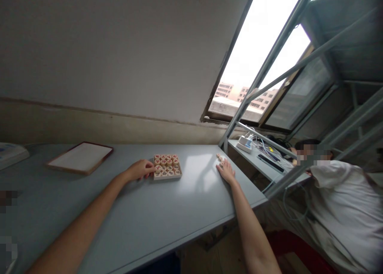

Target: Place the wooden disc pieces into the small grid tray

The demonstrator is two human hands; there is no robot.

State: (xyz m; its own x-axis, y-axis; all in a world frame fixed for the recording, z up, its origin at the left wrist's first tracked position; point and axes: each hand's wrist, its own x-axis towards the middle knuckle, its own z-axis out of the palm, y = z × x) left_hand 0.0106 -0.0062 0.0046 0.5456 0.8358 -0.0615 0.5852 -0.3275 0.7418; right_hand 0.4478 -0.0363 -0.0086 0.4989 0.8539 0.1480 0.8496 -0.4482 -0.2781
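Note:
A shallow open box [167, 178] on the grey table holds rows of round Chinese chess pieces [169, 162] with red and dark characters. At its left side my left hand [140, 170] pinches a red-marked chess piece [158, 168], which overlaps the box's left edge. Toward the table's right end, my right hand [226, 172] lies low with its fingers stretched out over the surface. Its fingertips touch or nearly touch a few loose chess pieces [220, 157], partly covered by the fingers.
A flat lid-like tray [80, 157] with a dark red edge lies at the left. Behind runs the wall [119, 66]. Metal bed-frame posts [227, 140] rise at the right. Beyond them are a desk with a power strip [244, 144], a phone [271, 163] and a person in a white shirt [344, 198].

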